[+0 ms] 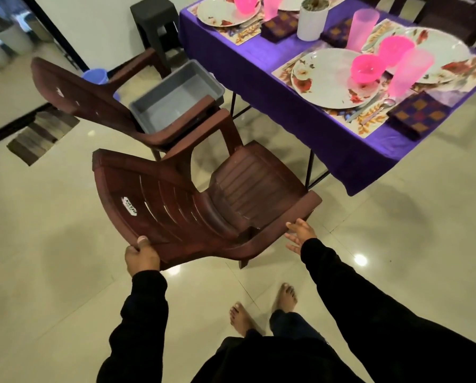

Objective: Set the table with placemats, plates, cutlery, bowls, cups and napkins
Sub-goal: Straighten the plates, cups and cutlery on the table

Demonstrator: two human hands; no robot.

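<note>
Fingers (pixel 142 241) of left hand (pixel 141 257) around ribbed brown plastic chair (pixel 203 205) backrest

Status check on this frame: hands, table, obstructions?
Left hand grips near chair backrest; right hand open beside its armrest. Table set. Second chair holds grey tub.

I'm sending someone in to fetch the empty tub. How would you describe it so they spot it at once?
Start at the table with the purple cloth and look just off its near left corner, where two brown plastic armchairs stand. The grey rectangular plastic tub sits on the seat of the farther armchair. The nearer armchair, gripped by the left hand, carries nothing.
</note>
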